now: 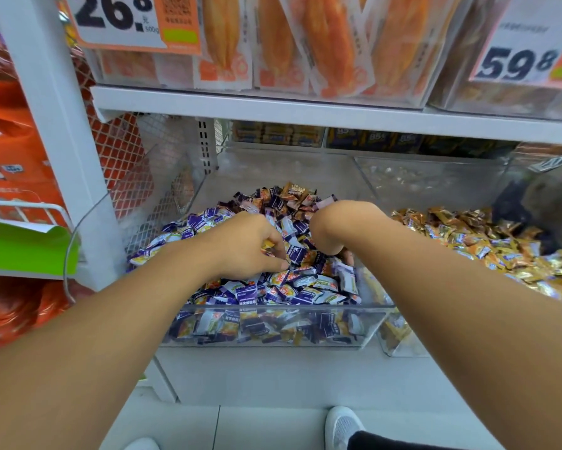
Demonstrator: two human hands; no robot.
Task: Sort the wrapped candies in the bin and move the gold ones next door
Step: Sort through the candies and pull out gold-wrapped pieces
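Note:
A clear plastic bin (273, 308) on the bottom shelf is heaped with purple-and-white wrapped candies (305, 287), with some brown and gold ones mixed in at the back (292, 193). My left hand (244, 245) is down in the pile with curled fingers, pinching a gold-wrapped candy (268, 244). My right hand (334, 228) reaches into the same bin; its fingers are bent down into the candies and mostly hidden. The neighbouring clear bin on the right holds a heap of gold candies (487, 241).
A white shelf board (305, 108) with orange snack packs and price tags hangs close above the bins. A white upright post (62, 141) and orange bags stand at the left. My white shoe (341, 427) is on the floor below.

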